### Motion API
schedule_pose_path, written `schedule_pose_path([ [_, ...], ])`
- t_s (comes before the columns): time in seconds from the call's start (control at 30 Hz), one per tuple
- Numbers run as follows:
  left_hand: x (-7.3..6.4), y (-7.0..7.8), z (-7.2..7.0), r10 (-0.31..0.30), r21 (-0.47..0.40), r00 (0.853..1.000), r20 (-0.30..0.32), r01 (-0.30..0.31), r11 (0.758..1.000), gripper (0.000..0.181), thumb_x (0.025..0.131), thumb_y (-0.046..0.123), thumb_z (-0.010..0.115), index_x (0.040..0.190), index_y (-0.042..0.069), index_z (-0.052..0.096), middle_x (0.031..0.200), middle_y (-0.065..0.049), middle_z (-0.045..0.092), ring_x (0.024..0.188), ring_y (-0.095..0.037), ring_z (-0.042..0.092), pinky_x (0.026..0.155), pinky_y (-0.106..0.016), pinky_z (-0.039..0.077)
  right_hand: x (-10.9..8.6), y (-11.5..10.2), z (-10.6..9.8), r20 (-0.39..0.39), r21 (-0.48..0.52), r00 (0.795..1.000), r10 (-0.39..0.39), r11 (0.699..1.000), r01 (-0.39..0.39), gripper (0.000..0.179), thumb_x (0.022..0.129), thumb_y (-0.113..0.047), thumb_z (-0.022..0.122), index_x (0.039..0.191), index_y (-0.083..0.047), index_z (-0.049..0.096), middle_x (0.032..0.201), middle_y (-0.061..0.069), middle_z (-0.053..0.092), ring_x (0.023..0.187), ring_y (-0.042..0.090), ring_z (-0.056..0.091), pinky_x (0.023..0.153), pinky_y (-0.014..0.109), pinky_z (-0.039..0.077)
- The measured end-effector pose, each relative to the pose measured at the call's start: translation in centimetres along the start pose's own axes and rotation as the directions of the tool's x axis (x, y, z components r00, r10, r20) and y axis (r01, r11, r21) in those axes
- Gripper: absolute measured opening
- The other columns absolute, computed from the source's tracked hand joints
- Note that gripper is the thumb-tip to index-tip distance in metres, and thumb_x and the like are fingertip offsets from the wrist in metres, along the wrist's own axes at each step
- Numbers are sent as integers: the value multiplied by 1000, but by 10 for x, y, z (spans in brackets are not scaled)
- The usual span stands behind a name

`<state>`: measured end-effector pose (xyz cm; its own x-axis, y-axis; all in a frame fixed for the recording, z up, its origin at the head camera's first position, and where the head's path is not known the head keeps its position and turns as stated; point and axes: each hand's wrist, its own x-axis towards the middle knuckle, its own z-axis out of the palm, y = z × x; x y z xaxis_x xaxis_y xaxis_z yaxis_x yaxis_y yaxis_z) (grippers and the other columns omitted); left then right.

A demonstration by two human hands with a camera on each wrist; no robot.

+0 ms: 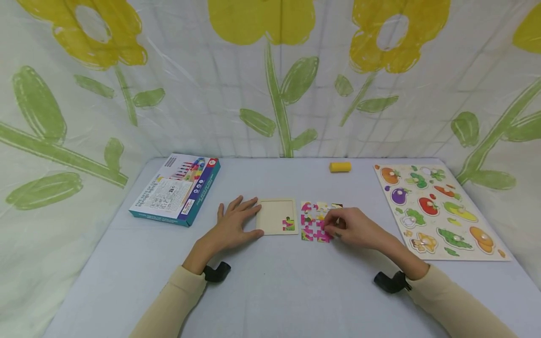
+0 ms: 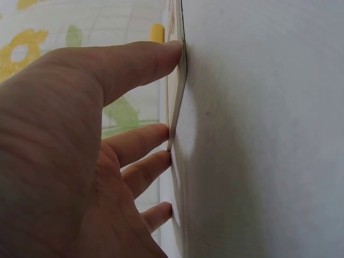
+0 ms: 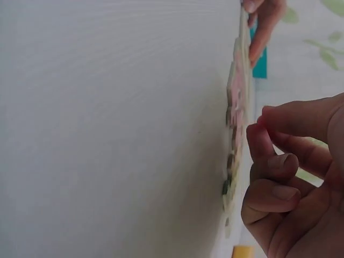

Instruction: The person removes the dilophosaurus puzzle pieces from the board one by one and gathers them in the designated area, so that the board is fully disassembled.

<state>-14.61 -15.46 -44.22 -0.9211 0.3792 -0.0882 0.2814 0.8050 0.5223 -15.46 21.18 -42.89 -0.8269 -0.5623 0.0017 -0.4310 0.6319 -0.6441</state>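
A small square wooden tray (image 1: pixel 270 213) lies mid-table, a pink-and-green puzzle piece (image 1: pixel 289 225) in its lower right corner. My left hand (image 1: pixel 232 226) rests at the tray's left edge, fingers spread, thumb on the near corner; the left wrist view shows the thumb (image 2: pixel 156 62) and fingertips touching that edge. Loose jigsaw pieces (image 1: pixel 307 233), pink, yellow and green, lie in rows just right of the tray. Over their right side is my right hand (image 1: pixel 352 227), thumb and forefinger pinched together. A speck of pink shows between those tips in the right wrist view; the pinched piece is mostly hidden.
A puzzle board with vegetable pictures (image 1: pixel 444 211) lies at the right. At the back stands a yellow cylinder (image 1: pixel 340 167). A flat teal-and-white box (image 1: pixel 175 190) sits at the back left. Behind the table hangs a flowered curtain (image 1: pixel 190 94).
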Motion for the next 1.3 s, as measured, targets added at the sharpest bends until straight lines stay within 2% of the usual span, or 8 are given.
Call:
schedule_pose_path([
  [0.17, 0, 0, 0, 2, 5, 1000, -7, -2, 1000, 76, 93, 48, 73, 159, 17, 51, 175, -4, 34, 167, -41, 11, 123, -83, -5, 11, -9, 2, -1, -16, 999, -33, 999, 33, 6, 98, -15, 76, 103, -16, 76, 87, -8, 68, 71, 8, 54, 63, 21, 48],
  [0.6, 1, 0, 0, 1, 4, 1000, -5, -1, 1000, 76, 93, 49, 72, 158, 16, 52, 175, -4, 35, 167, -42, 11, 123, -83, -5, 47, -33, 21, 76, 4, 991, -106, 994, 106, 18, 96, -14, 76, 114, -9, 75, 86, -6, 69, 61, 3, 55, 64, 22, 50],
  [0.9, 1, 1, 0, -11, 20, 1000, -2, 11, 1000, 76, 93, 50, 73, 159, 18, 51, 175, -3, 35, 167, -41, 11, 124, -82, -5, 66, -41, 28, 124, -24, 989, -85, 996, 89, 24, 96, -18, 78, 118, -10, 76, 83, -5, 68, 71, 5, 56, 68, 22, 50],
  [1.07, 1, 1, 0, -13, 14, 1000, -2, 13, 1000, 76, 93, 49, 73, 158, 18, 51, 175, -3, 35, 167, -41, 11, 124, -82, -5, 70, -41, 31, 140, -64, 987, -76, 994, 86, 27, 97, -20, 78, 121, -9, 76, 85, -6, 69, 72, 3, 58, 69, 22, 52],
  [1.3, 2, 0, 0, -11, 29, 1000, -3, 11, 1000, 76, 93, 50, 74, 159, 19, 51, 175, -1, 35, 167, -40, 11, 124, -82, -4, 72, -44, 32, 149, -59, 988, -47, 997, 56, 27, 97, -24, 78, 120, -10, 76, 85, -5, 69, 73, 4, 60, 71, 22, 53],
])
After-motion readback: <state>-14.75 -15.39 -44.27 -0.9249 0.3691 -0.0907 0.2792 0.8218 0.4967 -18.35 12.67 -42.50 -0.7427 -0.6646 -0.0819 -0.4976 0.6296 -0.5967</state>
